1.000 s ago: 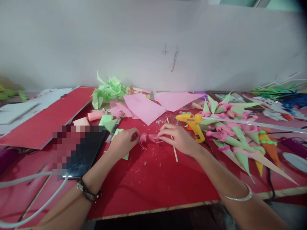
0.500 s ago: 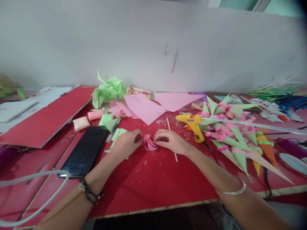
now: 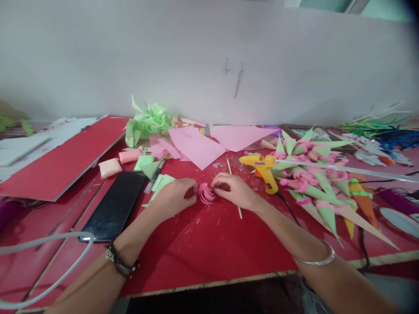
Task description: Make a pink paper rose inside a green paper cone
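A small curled pink paper piece [image 3: 206, 194] with layered strips is between my two hands, low over the red table [image 3: 209, 248]. My left hand [image 3: 178, 195] has its thumb and fingers pinched at the piece's left edge. From the right, my right hand [image 3: 234, 189] pinches the opposite edge between thumb and forefinger. A thin wooden stick [image 3: 240, 212] lies partly under my right hand. Green paper pieces [image 3: 162, 182] lie beside my left hand. To the right of my right hand is a yellow glue gun [image 3: 266, 172] with a long clear glue stick in it.
Green and pink paper cones [image 3: 322, 183] are heaped at the right. Pink sheets [image 3: 196, 146] and crumpled green paper [image 3: 149, 124] lie at the back. A black phone [image 3: 114, 207], small clay packs [image 3: 110, 168] and a red board [image 3: 65, 159] are at the left.
The pink piece has turned and shifted slightly to the right, its strips now more fanned. My left hand has moved slightly right with it; my right hand stays at its right edge.
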### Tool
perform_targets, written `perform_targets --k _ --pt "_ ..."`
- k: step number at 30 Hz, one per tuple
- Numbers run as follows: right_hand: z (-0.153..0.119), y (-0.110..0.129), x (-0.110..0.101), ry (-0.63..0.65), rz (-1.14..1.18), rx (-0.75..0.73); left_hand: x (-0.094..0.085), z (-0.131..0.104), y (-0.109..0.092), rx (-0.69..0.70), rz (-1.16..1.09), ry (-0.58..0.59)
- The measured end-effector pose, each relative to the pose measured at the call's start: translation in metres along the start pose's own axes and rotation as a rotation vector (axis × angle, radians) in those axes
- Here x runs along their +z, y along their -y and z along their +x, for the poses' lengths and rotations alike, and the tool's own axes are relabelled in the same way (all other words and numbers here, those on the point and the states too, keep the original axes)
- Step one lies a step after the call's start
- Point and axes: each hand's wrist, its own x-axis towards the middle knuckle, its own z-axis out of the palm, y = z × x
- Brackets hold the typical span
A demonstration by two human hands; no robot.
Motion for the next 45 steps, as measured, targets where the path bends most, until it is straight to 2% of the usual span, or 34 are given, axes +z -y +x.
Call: perform_targets --k 5,10,16,20,23,29,38,45 --pt "-0.001 0.001 0.0 0.002 0.019 -0.008 0.0 -0.002 -0.005 0.006 0.038 -0.038" --pt "-0.001 0.002 0.0 0.007 0.02 -0.025 0.0 -0.001 -0.007 0.008 -0.002 -0.104" --pt "-0.002 0.003 0.0 -0.007 0.0 -0.039 -0.001 0.0 -0.008 0.013 -0.037 -0.126" --pt "-0.003 0.011 -0.002 -0.077 -0.014 -0.091 0.0 -0.001 -0.008 -0.046 0.009 -0.142" --pt "-0.005 0.019 -0.004 -0.072 -0.045 -0.156 0.001 -0.001 -0.008 -0.087 0.051 -0.156" --pt "-0.006 0.024 -0.002 -0.035 -0.088 -0.167 0.001 -0.001 -0.01 -0.101 0.074 -0.155" --pt "-0.006 0.026 0.001 -0.045 -0.127 -0.17 0.0 -0.002 -0.013 -0.133 0.099 -0.145" --pt "-0.005 0.024 0.001 -0.044 -0.142 -0.156 0.0 -0.002 -0.013 -0.102 0.09 -0.159"
